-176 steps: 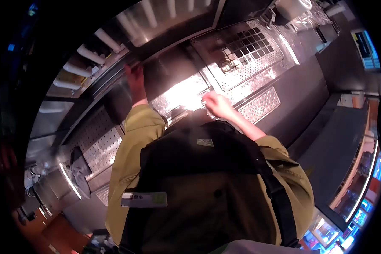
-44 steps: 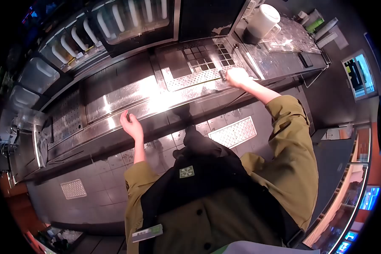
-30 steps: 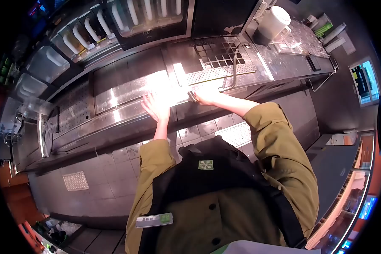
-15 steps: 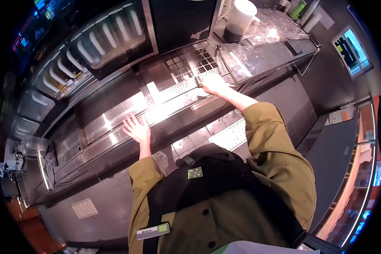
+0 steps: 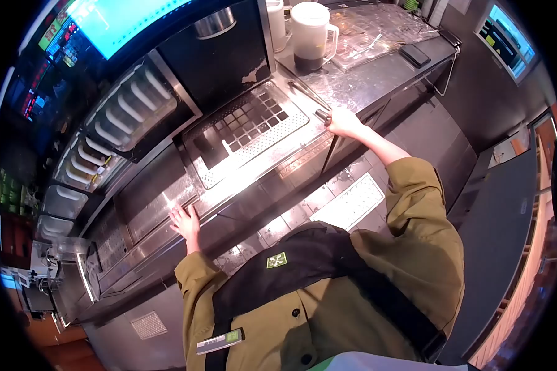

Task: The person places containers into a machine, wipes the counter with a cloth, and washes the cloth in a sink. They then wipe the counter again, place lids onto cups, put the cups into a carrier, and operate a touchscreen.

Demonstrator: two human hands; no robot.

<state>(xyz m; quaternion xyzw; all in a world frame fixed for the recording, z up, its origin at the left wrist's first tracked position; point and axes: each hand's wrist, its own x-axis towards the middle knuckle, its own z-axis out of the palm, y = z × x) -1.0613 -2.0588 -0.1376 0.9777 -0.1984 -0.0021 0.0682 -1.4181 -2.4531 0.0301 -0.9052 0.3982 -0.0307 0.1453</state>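
A small dark cylindrical nozzle (image 5: 322, 115) on a thin metal hose is being gripped by the right hand (image 5: 342, 122), its fingers clamped around it, at the near edge of the stainless-steel worktop (image 5: 365, 77), just beside the right end of the perforated metal drip tray (image 5: 244, 137). The left hand (image 5: 184, 221) is being pressed flat on the worktop's shiny near edge, fingers spread apart, well away from the nozzle. A white plastic pitcher with dark liquid at its bottom (image 5: 310, 34) is being kept toward the far edge, beyond the tray. An olive-green jacket sleeve (image 5: 418, 204) is being stretched over the tiled floor below.
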